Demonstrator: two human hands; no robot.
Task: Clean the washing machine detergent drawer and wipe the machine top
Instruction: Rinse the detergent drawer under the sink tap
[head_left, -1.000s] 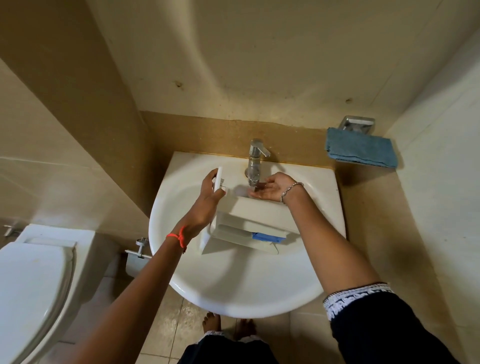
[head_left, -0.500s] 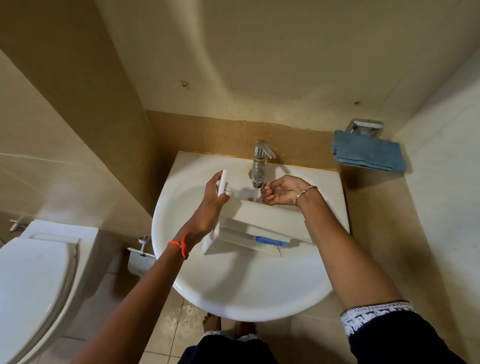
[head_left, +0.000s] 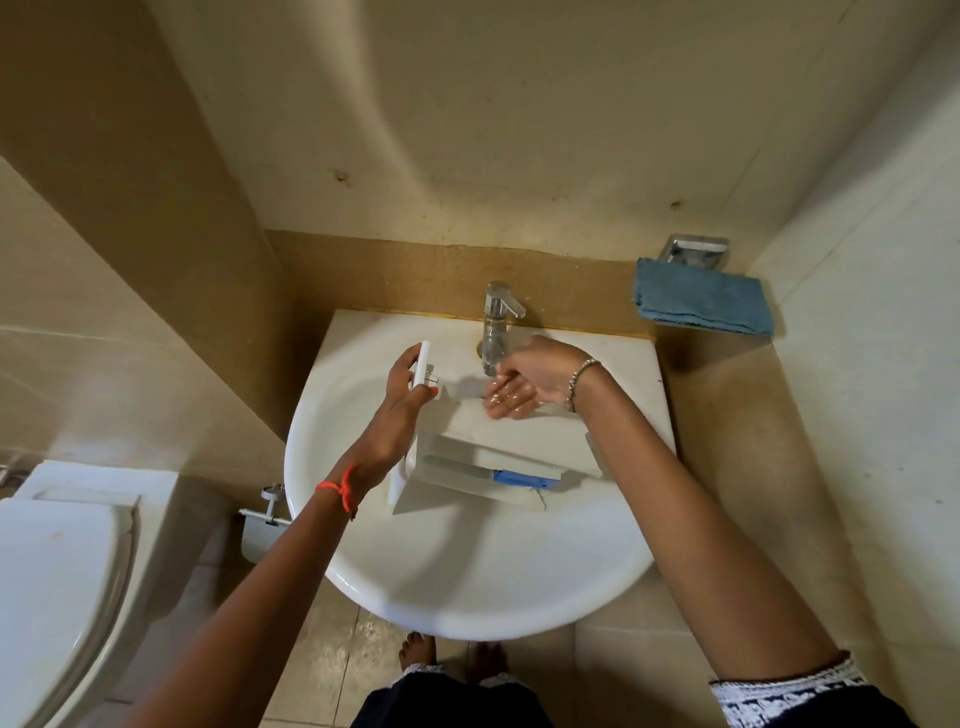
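Note:
The white detergent drawer (head_left: 524, 439) lies tilted inside the white basin (head_left: 467, 582), with a blue insert (head_left: 522, 478) showing at its lower side. My left hand (head_left: 405, 395) grips the drawer's front panel at its left end and holds it up. My right hand (head_left: 524, 382) is wet and cupped, palm up with relaxed fingers, just under the spout of the chrome tap (head_left: 496, 325) and over the drawer's far edge. It holds nothing.
A folded blue cloth (head_left: 704, 304) lies on a chrome wall shelf to the right of the basin. A white toilet (head_left: 57, 587) stands at the lower left, with a paper holder (head_left: 262, 519) between it and the basin. Walls close in on three sides.
My right hand went from flat under the tap to curled, and has now spread again, wet, under the spout. My left hand keeps its grip on the drawer, which has hardly moved.

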